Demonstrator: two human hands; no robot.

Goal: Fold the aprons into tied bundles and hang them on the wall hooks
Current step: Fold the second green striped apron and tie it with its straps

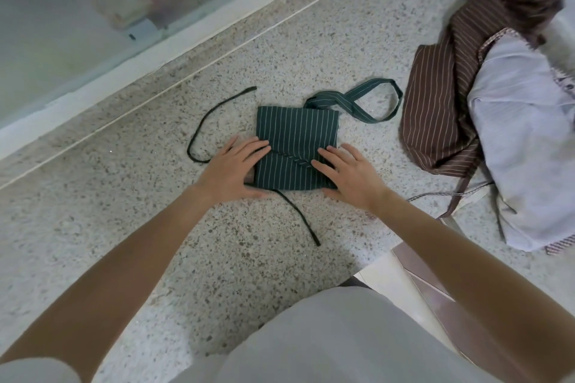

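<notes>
A dark green apron with thin white stripes (295, 140) lies folded into a small square on the speckled stone counter (217, 258). Its neck loop (370, 102) spills out at the top right. One dark tie string (202, 124) curls to the left and another (303, 221) trails toward me. My left hand (233, 168) presses flat on the square's left edge. My right hand (348, 174) presses flat on its lower right corner. Fingers of both hands are straight.
A crumpled brown striped apron (451, 109) and a pale lilac cloth (529, 146) lie heaped at the right. A white window frame with frosted glass (155, 50) runs along the counter's far side. The counter's near edge drops off at the lower right.
</notes>
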